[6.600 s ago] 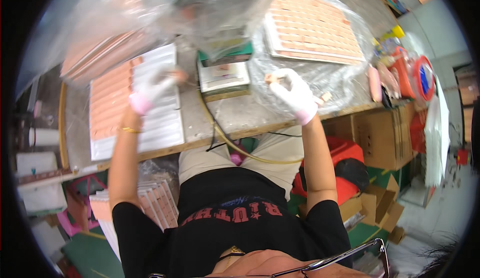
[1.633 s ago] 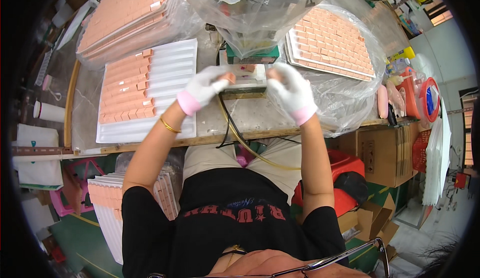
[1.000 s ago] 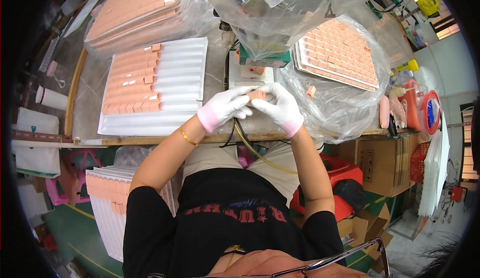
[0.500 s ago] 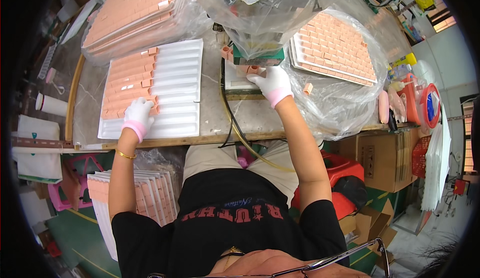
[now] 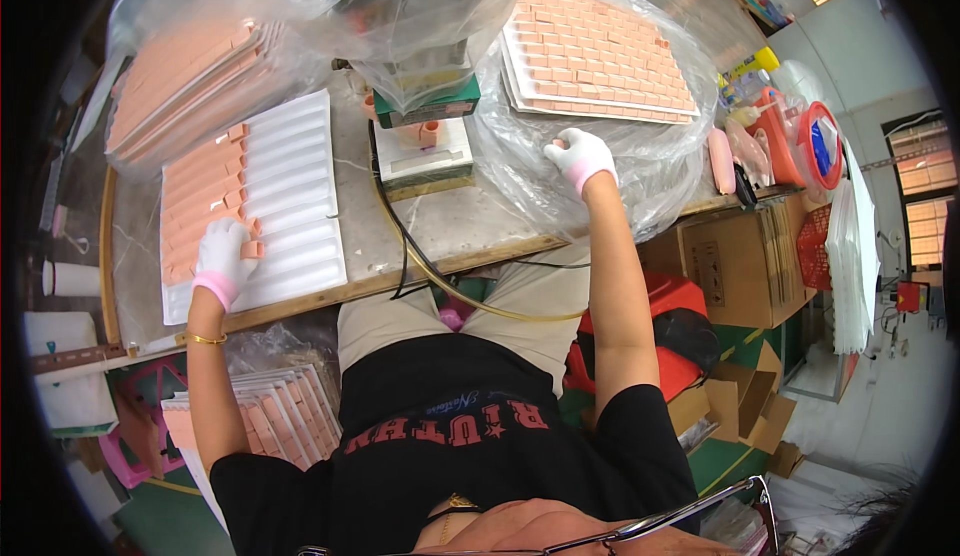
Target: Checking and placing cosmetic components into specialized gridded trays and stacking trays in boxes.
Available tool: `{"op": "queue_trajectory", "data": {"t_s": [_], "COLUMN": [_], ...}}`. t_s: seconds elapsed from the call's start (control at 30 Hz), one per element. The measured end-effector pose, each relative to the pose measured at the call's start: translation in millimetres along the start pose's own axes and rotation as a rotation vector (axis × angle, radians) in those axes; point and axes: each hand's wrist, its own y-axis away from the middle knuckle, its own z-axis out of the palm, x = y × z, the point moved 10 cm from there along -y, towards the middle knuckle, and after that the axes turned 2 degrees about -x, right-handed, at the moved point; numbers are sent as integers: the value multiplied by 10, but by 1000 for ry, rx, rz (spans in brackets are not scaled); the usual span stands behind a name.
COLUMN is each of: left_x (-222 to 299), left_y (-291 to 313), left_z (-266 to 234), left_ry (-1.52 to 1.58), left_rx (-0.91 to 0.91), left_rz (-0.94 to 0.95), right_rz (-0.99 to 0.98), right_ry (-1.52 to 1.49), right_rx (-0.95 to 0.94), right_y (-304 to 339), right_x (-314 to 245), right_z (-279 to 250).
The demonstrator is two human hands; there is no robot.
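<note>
My left hand (image 5: 224, 254), in a white glove with a pink cuff, is over a white grooved tray (image 5: 295, 191). Its fingers are closed around a small pink hollow block (image 5: 253, 250) at the end of a row. Rows of pink blocks (image 5: 200, 196) fill the tray's left part. To the right, my gloved right hand (image 5: 582, 159) pinches a small pink block (image 5: 559, 143), mostly hidden by the fingertips, above clear plastic sheeting. Between the hands, another pink block (image 5: 430, 134) stands on a white-topped stand (image 5: 420, 161), below a machine's green part (image 5: 425, 103).
Plastic-wrapped stacks of filled trays are at back left (image 5: 185, 86) and back right (image 5: 600, 56). A clear plastic bag (image 5: 400, 16) hangs over the machine. Black and yellow hoses (image 5: 405, 236) cross the wooden table edge (image 5: 290, 306). A red basket (image 5: 820, 146) stands right.
My right hand has left the stand and moved right, onto the spot where a loose pink block lay on the plastic. The view has shifted. My left hand stays at the tray.
</note>
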Motion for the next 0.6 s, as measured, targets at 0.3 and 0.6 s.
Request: {"op": "queue_trajectory", "data": {"t_s": [0.3, 0.6], "left_x": [1309, 2123], "left_y": [-597, -846], "left_z": [-214, -487], "left_ry": [1170, 625], "left_rx": [173, 137], "left_rz": [38, 372], "right_rz": [-766, -934], "right_ry": [-557, -161], "right_rx": [153, -123], "right_y": [1055, 1205], "right_x": [-1681, -2007], "right_z": [-262, 165]}}
